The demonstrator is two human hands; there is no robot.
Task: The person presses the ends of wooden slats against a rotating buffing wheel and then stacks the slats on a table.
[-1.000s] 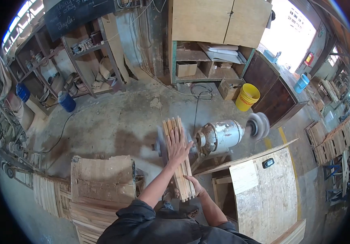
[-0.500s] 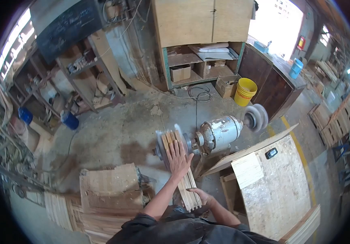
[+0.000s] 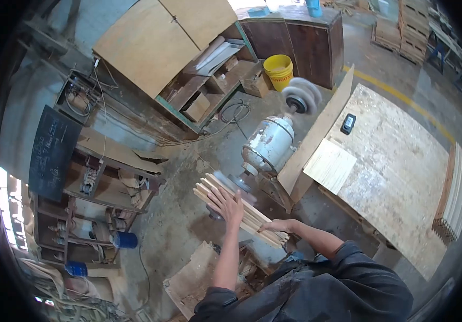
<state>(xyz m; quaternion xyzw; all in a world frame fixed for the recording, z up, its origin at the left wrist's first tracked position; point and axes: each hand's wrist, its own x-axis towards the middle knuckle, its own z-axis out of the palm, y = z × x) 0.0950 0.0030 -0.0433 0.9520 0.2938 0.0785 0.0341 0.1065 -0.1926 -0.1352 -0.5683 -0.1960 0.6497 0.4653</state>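
A bundle of pale wooden strips (image 3: pixel 253 217) lies across the near wheel of a grey, paint-worn motor (image 3: pixel 268 144). My left hand (image 3: pixel 227 205) rests flat on top of the strips near their far end, fingers spread. At the near end, my right hand (image 3: pixel 278 227) grips the bundle, thumb on top. The near wheel (image 3: pixel 236 185) is blurred and partly hidden under the wood. On the motor's other end, a second pale wheel (image 3: pixel 301 96) also looks blurred.
A worktable (image 3: pixel 386 161) at right holds a thin board (image 3: pixel 330 166), a small black device (image 3: pixel 348 124) and stacked strips (image 3: pixel 452 193). Behind stand a yellow bucket (image 3: pixel 278 75) and a cabinet (image 3: pixel 150 48). Shelves (image 3: pixel 94 185) are at left, a worn board (image 3: pixel 193 273) below.
The view has turned, so the surroundings appear rotated. The bundle now slants more, its far end toward the upper left. My left hand still lies on it and my right hand still holds the near end.
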